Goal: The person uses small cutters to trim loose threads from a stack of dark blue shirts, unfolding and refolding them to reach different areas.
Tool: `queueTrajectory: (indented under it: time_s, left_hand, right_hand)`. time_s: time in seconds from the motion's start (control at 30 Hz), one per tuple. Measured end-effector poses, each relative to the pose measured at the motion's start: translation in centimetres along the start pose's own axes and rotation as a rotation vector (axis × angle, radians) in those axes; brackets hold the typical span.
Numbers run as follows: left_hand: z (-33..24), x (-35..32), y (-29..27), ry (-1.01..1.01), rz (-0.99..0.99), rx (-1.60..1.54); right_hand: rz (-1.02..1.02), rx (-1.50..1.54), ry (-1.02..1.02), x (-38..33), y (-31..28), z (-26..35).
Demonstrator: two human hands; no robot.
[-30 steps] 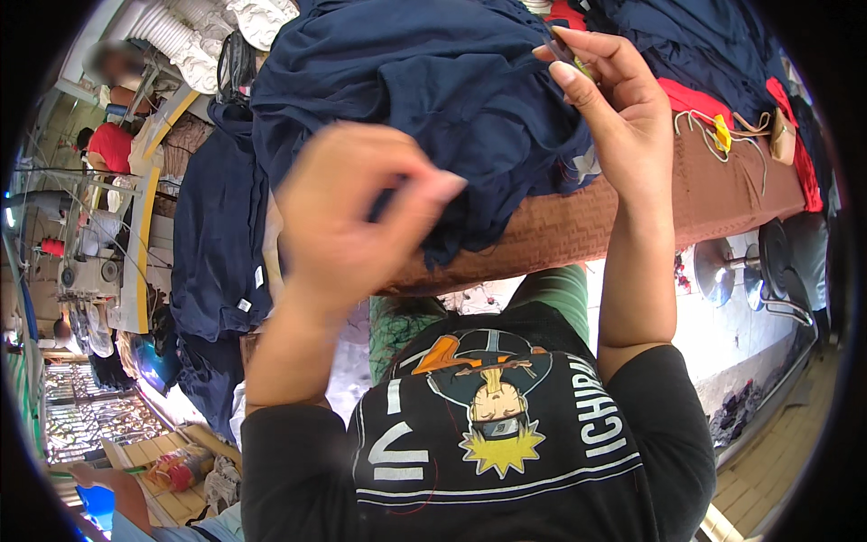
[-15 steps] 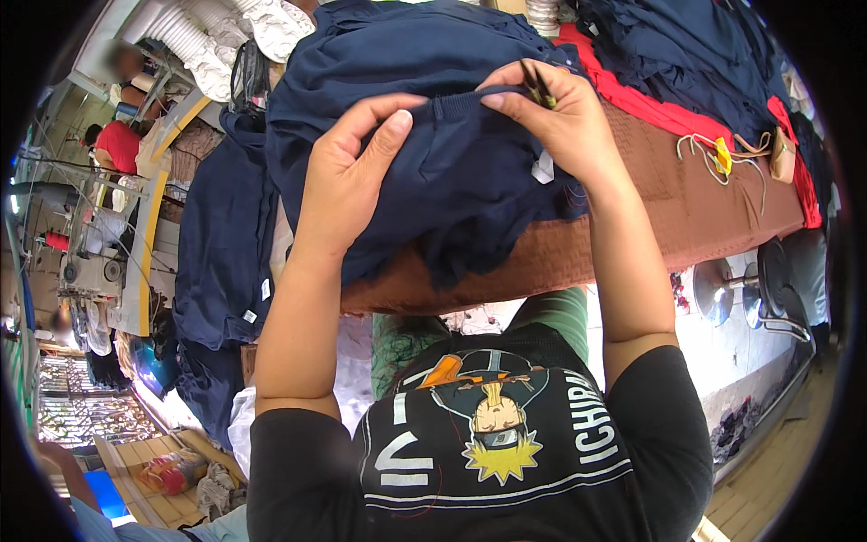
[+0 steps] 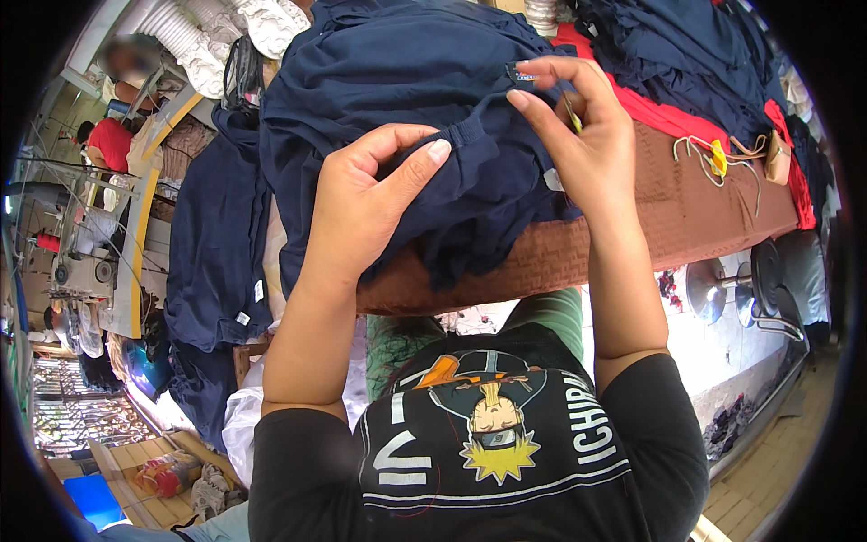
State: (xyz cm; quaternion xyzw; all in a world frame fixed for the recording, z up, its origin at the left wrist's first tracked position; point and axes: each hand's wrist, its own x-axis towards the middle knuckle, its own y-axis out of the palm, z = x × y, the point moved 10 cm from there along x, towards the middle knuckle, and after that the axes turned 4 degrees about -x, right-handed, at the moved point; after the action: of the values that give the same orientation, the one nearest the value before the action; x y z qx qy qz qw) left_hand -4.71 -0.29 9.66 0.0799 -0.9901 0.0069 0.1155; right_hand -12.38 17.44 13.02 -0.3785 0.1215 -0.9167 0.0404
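Observation:
A navy blue garment (image 3: 424, 81) lies bunched on a brown table (image 3: 668, 217) in front of me. My left hand (image 3: 370, 203) pinches the garment's ribbed neckline between thumb and fingers. My right hand (image 3: 578, 135) grips the same neckline further right, by a small label (image 3: 524, 77), and also holds a small yellow-green tool (image 3: 573, 116) between its fingers. Both forearms rise from the lower edge past my black printed shirt.
More navy garments (image 3: 217, 244) hang over the table's left side and pile up at the far right (image 3: 686, 54). Red cloth (image 3: 668, 113) and cords (image 3: 713, 158) lie on the table. White ducting (image 3: 208, 45), sewing machines (image 3: 81, 262) and another person (image 3: 108, 140) are at left.
Both hands have lowered and spread along the neckline. My right hand moved right toward the label, my left hand shifted its pinch on the ribbed edge.

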Motion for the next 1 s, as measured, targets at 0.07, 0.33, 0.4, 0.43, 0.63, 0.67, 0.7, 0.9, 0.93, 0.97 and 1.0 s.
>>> queueTrajectory:
  time_s: [0.07,0.33,0.4,0.43,0.63,0.67,0.7,0.9,0.93,0.97,1.0]
  left_hand:
    - [-0.3,-0.2,-0.1,0.024,-0.028,0.021]
    - [-1.0,-0.5,0.3,0.046,-0.022,0.066]
    - [-1.3,-0.6,0.3,0.061,-0.016,0.112]
    - [-1.4,-0.6,0.4,0.068,-0.011,0.135]
    - [-2.0,-0.3,0.4,0.139,0.006,0.212]
    - [-1.9,-0.2,0.4,0.133,0.012,0.218]
    - [-1.9,-0.2,0.5,0.126,0.018,0.223]
    - [-1.7,0.0,0.8,0.089,0.045,0.213]
    - [-1.8,0.0,0.8,0.085,0.045,0.211]
    - [-1.8,-0.1,0.9,0.083,0.047,0.212]
    - [-1.8,-0.1,0.9,0.080,0.048,0.214]
  right_hand:
    - [0.175,0.146,0.094,-1.2,0.7,0.7]
    - [0.374,-0.126,-0.191,-2.6,0.6,4.9]
    - [0.547,-0.172,-0.076,-3.2,1.2,3.3]
    - [0.596,-0.244,-0.112,-3.6,1.4,3.4]
    - [0.786,-0.270,-0.233,-5.1,2.2,4.8]
    - [0.788,-0.205,-0.244,-5.0,2.2,5.2]
    - [0.692,-0.166,-0.296,-4.4,1.6,5.9]
    - [0.388,-0.263,-0.406,-2.5,-0.7,6.9]
    - [0.367,-0.302,-0.433,-2.5,-0.8,7.0]
    - [0.360,-0.305,-0.426,-2.4,-0.8,7.0]
    - [0.352,-0.309,-0.420,-2.4,-0.9,6.9]
